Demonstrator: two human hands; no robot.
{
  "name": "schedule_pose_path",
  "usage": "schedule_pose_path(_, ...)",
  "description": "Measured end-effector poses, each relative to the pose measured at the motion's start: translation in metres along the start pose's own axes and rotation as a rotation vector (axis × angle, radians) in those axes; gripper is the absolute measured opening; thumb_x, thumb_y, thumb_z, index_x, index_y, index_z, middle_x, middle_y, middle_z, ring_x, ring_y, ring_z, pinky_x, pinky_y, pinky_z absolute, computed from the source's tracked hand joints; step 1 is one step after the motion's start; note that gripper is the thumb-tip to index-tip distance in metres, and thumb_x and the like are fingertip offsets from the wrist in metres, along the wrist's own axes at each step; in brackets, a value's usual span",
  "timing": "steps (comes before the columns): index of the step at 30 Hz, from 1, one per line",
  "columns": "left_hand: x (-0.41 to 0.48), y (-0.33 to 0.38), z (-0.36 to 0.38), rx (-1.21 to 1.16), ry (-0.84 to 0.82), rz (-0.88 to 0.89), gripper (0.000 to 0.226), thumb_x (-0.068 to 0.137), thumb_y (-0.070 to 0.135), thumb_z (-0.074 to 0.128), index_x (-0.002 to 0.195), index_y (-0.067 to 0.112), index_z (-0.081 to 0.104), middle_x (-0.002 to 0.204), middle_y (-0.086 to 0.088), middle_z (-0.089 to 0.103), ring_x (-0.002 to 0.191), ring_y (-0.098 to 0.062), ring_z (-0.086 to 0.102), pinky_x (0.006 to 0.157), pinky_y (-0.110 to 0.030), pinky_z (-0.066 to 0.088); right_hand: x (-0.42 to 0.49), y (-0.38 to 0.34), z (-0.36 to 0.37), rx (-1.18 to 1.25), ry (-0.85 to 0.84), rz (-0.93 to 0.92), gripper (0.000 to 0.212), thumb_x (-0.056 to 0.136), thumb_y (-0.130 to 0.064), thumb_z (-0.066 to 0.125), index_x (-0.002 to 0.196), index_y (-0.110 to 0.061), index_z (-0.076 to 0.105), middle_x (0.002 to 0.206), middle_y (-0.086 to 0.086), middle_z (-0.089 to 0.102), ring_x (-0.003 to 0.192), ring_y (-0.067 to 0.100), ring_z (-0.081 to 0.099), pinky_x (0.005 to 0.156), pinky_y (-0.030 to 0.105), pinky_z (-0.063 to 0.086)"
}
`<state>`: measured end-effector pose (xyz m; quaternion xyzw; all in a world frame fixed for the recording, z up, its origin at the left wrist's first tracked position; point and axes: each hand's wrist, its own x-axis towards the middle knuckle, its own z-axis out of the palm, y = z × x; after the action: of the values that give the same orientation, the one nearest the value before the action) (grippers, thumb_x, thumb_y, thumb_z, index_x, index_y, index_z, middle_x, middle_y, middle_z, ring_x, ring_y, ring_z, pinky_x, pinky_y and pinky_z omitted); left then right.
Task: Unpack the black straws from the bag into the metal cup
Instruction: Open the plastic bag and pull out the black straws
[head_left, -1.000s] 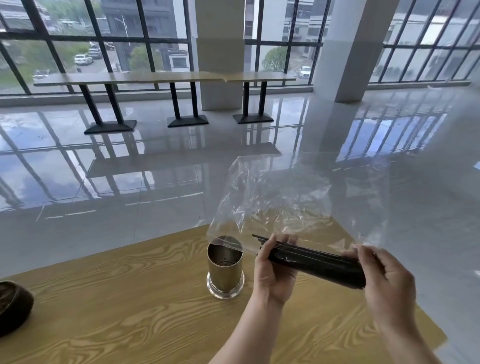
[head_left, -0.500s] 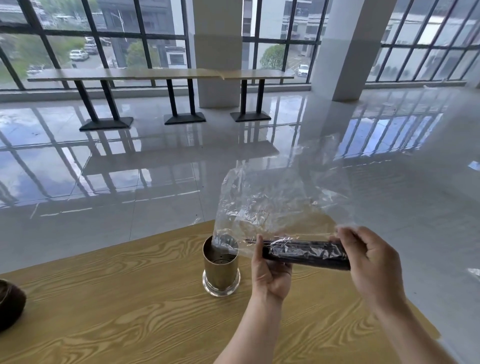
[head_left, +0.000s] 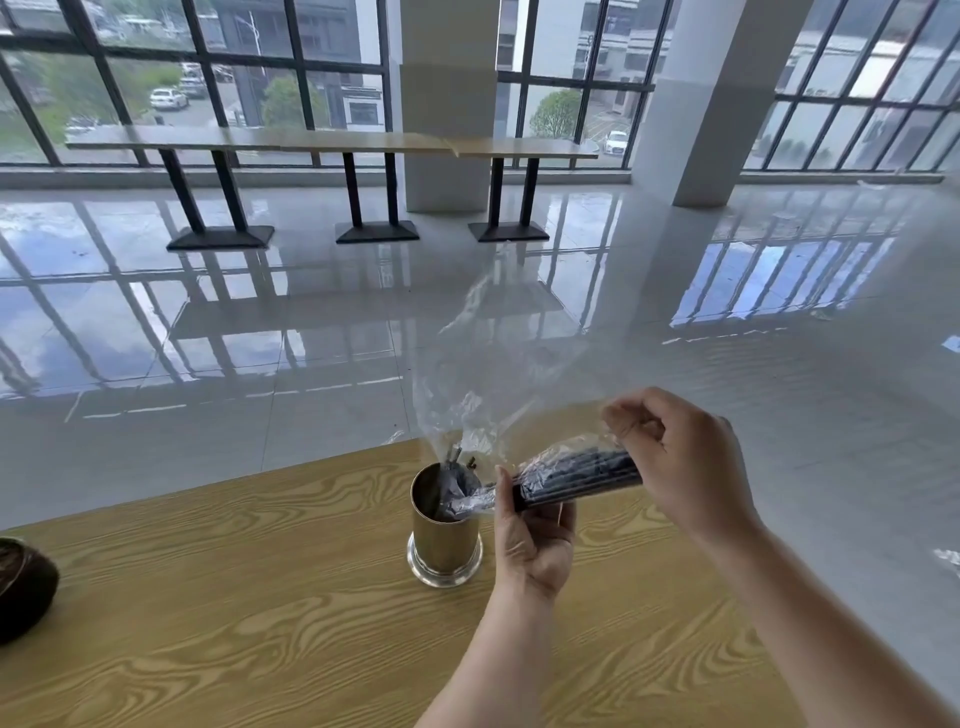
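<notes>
Step in hand: bundle being aimed at cup.
- Black straws (head_left: 576, 478): wrapped in clear plastic bag (head_left: 467, 410), tilted, lower end just right of metal cup (head_left: 444, 530).
- Lower end gripped by left hand (head_left: 535, 540), upper end by right hand (head_left: 680, 467).
- Next, as judged: steeper tilt needed, straws to be slid free of film.

The table (head_left: 208, 597) is honey-yellow with bold swirling brown wood grain. The metal cup (head_left: 441, 540) is dull gold with a shiny silver foot. The straws (head_left: 576, 475) are black under the clear, white-glinting bag (head_left: 493, 395). At the table's left edge a round thing (head_left: 23, 587) is dark brown, nearly black.
</notes>
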<state>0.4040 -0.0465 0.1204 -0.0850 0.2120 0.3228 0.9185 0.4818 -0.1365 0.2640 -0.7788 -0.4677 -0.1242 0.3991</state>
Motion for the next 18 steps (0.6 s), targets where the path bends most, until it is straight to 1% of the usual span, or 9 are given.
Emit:
schedule_pose_path(2, 0.0, 0.003, 0.001, 0.024, 0.008, 0.012, 0.035, 0.076, 0.042, 0.075, 0.085, 0.008, 0.07, 0.082, -0.015, 0.076, 0.068, -0.023, 0.074, 0.07, -0.034, 0.06, 0.004, -0.003, 0.002, 0.009, -0.027, -0.006, 0.024, 0.09, -0.044, 0.067, 0.092, -0.022, 0.075, 0.074, -0.009, 0.077, 0.07, 0.013, 0.073, 0.066, 0.031, 0.056)
schedule_pose_path(4, -0.001, 0.005, 0.003, 0.027, 0.02, 0.021, 0.035, 0.074, 0.044, 0.075, 0.081, 0.01, 0.07, 0.077, -0.012, 0.075, 0.065, -0.021, 0.073, 0.069, -0.033, 0.058, 0.006, -0.004, 0.003, 0.019, -0.056, -0.004, 0.036, 0.087, -0.054, 0.063, 0.097, -0.022, 0.075, 0.078, -0.01, 0.077, 0.069, 0.008, 0.071, 0.068, 0.028, 0.056)
schedule_pose_path(6, 0.0, 0.008, 0.004, 0.015, 0.026, 0.027, 0.039, 0.075, 0.045, 0.075, 0.083, 0.008, 0.069, 0.076, -0.012, 0.075, 0.065, -0.021, 0.073, 0.066, -0.032, 0.059, 0.007, -0.004, 0.002, 0.05, -0.097, 0.024, 0.047, 0.081, -0.062, 0.061, 0.105, -0.023, 0.073, 0.082, -0.016, 0.074, 0.069, -0.005, 0.067, 0.067, 0.021, 0.054)
schedule_pose_path(8, 0.001, 0.011, 0.005, 0.011, 0.026, 0.034, 0.041, 0.078, 0.046, 0.073, 0.087, 0.007, 0.067, 0.076, -0.013, 0.075, 0.065, -0.022, 0.074, 0.063, -0.03, 0.06, 0.005, -0.002, 0.0, 0.077, -0.123, 0.058, 0.051, 0.078, -0.067, 0.062, 0.112, -0.029, 0.069, 0.084, -0.023, 0.071, 0.077, -0.017, 0.063, 0.068, 0.011, 0.048)
schedule_pose_path(10, 0.003, 0.014, 0.005, 0.002, 0.03, 0.041, 0.041, 0.079, 0.046, 0.073, 0.089, 0.007, 0.067, 0.075, -0.014, 0.075, 0.064, -0.022, 0.074, 0.06, -0.029, 0.06, 0.001, 0.001, -0.004, 0.102, -0.141, 0.09, 0.055, 0.077, -0.07, 0.062, 0.117, -0.032, 0.065, 0.09, -0.024, 0.071, 0.086, -0.017, 0.064, 0.071, 0.016, 0.05)
schedule_pose_path(13, 0.005, 0.018, 0.006, -0.01, 0.017, 0.046, 0.043, 0.084, 0.046, 0.069, 0.092, 0.004, 0.067, 0.076, -0.015, 0.075, 0.064, -0.022, 0.074, 0.059, -0.03, 0.06, -0.006, 0.005, -0.008, 0.142, -0.173, 0.143, 0.062, 0.075, -0.071, 0.062, 0.122, -0.032, 0.062, 0.101, -0.018, 0.073, 0.092, -0.007, 0.067, 0.077, 0.027, 0.053)
schedule_pose_path(15, 0.006, 0.02, 0.007, -0.014, 0.003, 0.05, 0.045, 0.088, 0.048, 0.065, 0.091, 0.003, 0.067, 0.078, -0.016, 0.076, 0.064, -0.022, 0.074, 0.059, -0.03, 0.06, -0.01, 0.005, -0.01, 0.176, -0.168, 0.182, 0.057, 0.075, -0.067, 0.065, 0.119, -0.031, 0.064, 0.097, -0.02, 0.073, 0.086, -0.006, 0.067, 0.076, 0.029, 0.055)
schedule_pose_path(16, 0.005, 0.02, 0.007, -0.01, -0.007, 0.051, 0.047, 0.089, 0.048, 0.064, 0.09, 0.002, 0.068, 0.079, -0.016, 0.076, 0.063, -0.023, 0.074, 0.059, -0.03, 0.06, -0.012, 0.006, -0.01, 0.184, -0.165, 0.199, 0.049, 0.078, -0.063, 0.066, 0.115, -0.031, 0.067, 0.091, -0.022, 0.072, 0.08, -0.005, 0.068, 0.072, 0.03, 0.056)
schedule_pose_path(18, 0.003, 0.021, 0.009, 0.018, -0.016, 0.053, 0.049, 0.088, 0.05, 0.064, 0.091, 0.001, 0.069, 0.082, -0.015, 0.076, 0.063, -0.022, 0.074, 0.058, -0.029, 0.06, -0.013, 0.006, -0.009, 0.169, -0.145, 0.183, 0.019, 0.085, -0.047, 0.071, 0.1, -0.035, 0.071, 0.074, -0.029, 0.069, 0.065, -0.003, 0.066, 0.062, 0.028, 0.052)
